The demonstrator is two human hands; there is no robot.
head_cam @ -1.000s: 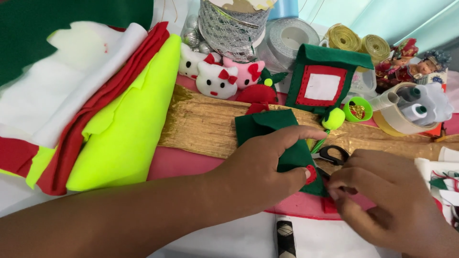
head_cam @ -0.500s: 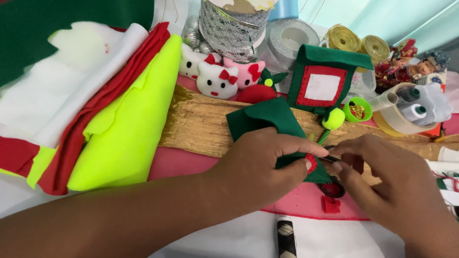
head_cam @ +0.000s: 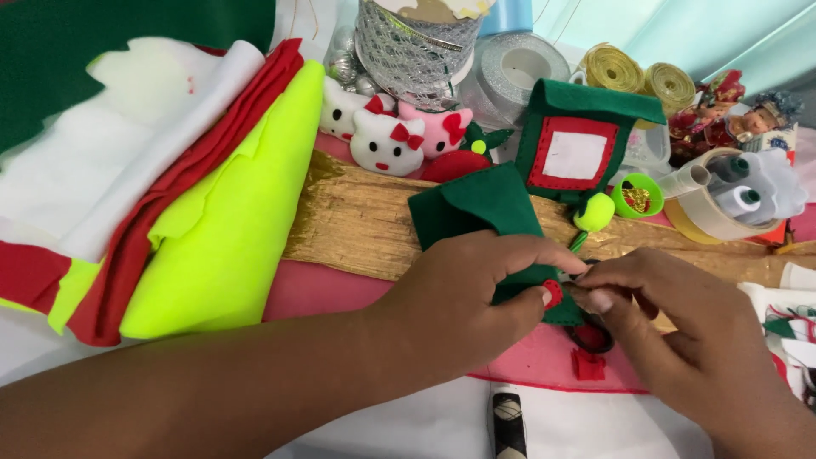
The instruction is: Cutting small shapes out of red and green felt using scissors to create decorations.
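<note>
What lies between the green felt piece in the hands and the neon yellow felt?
In the head view, a gold crinkled strip spans the gap between the green felt piece and the neon yellow felt.

bright even light, soft shadows, sharp focus

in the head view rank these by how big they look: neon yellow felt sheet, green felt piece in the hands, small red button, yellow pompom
1. neon yellow felt sheet
2. green felt piece, partly covered by the left hand
3. yellow pompom
4. small red button, pinched at the fingertips, partly hidden
</note>
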